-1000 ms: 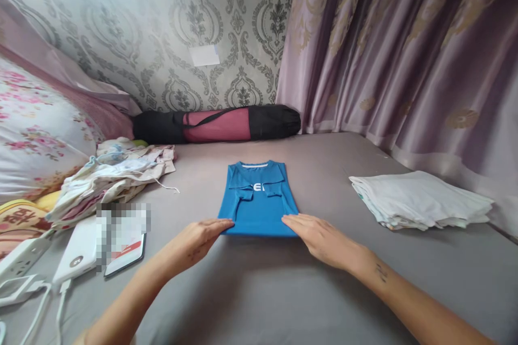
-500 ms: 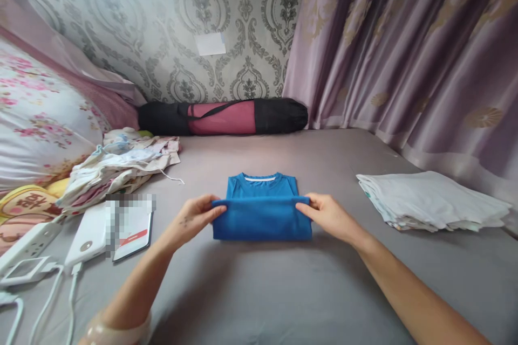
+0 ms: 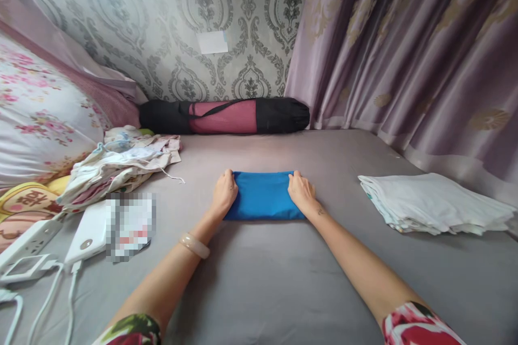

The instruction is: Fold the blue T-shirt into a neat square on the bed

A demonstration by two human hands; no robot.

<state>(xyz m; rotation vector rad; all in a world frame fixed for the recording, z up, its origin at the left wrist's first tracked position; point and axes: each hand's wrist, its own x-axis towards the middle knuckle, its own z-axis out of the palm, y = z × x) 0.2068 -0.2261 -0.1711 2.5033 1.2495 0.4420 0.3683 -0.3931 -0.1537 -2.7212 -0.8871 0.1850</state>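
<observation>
Gray sheet (image 3: 275, 291) covers a flat, bed-like surface running back to a wall (image 3: 133, 38) w/ a dark damask pattern. Purple curtain (image 3: 360, 48), w/ gold motifs, hangs at upper R, & 1 small white card (image 3: 213, 42) shows on the wall.

Center: 1 blue shirt (image 3: 263, 197), folded into a wide, flat rectangle, lies on the sheet btwn 2 bare hands. L hand (image 3: 225, 191) grasps its far L corner, fingers curled in; R hand (image 3: 301, 192) grasps the far R corner the same way. Both grips are firm & the far edge runs nearly straight btwn them. Near edge of the shirt is free, facing the person. L wrist wears 1 pale bangle (image 3: 194, 245); R wrist has a small dark mark. Floral sleeves (image 3: 415, 329) show at bottom, 1 per arm.

Far side, along the wall: 1 long bag (image 3: 222, 118), black ends, dark pink middle, w/ a black strap, well apart from the shirt.

R side: white pile (image 3: 433, 202) of folded cloth, near the curtain.

L side, back to front: floral pillow (image 3: 40, 113), loose heap of clothes (image 3: 121, 167) w/ 1 thin cord trailing R, then a white power bank (image 3: 89, 234) & a flat item (image 3: 133, 226) beside it, mostly blurred by pixels. Power strip (image 3: 30, 240) & white cables (image 3: 48, 294) fill the near L corner.
</observation>
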